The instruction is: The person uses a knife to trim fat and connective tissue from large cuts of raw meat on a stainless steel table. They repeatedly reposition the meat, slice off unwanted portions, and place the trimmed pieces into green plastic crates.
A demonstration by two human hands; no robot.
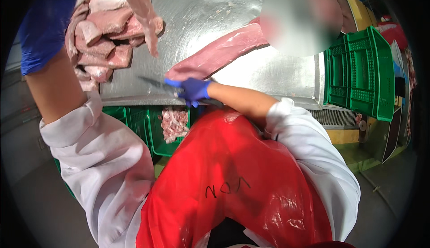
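My right hand (195,91), in a blue glove, is closed round a knife (154,83) whose blade is smeared by motion and points left. Just beyond it a long pink strip of meat (219,51) lies slantwise on the steel table (201,6). My left hand (42,28), also gloved in blue, is raised at the upper left, beside a pile of meat pieces (105,35); its fingers are hidden at the picture's edge. A thin, pale flap of meat (139,15) hangs or lies over the pile's right side; what holds it, if anything, cannot be made out.
Below the table's near edge stands a green crate (152,133) with small meat scraps (174,123) in it. Green crates (358,73) stand upright at the table's right end. A blurred patch (301,19) hides the far right of the table. My red apron (233,181) touches the near side.
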